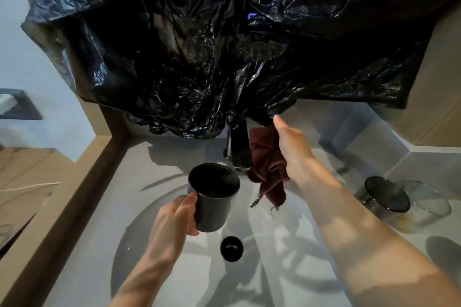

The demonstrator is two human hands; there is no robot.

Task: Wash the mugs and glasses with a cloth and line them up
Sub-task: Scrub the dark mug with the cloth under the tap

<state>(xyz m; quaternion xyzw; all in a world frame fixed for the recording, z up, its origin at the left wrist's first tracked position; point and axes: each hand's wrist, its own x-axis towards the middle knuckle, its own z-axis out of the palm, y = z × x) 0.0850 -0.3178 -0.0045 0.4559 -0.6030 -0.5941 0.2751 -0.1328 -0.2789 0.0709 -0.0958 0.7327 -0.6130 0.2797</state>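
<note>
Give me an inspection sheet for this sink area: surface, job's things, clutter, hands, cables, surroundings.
Surface: grey counter with a round basin and a black drain.
Job's things: black mug held over the basin; dark red cloth hanging beside the tap; dark glass and clear glass side by side on the counter at right.
Clutter: black plastic sheet draped above the tap.
Hands: left hand grips the mug; right hand holds the cloth.
Cables: white cable on the wooden surface at left.
Surroundings: socket on the pale wall at left.
</note>
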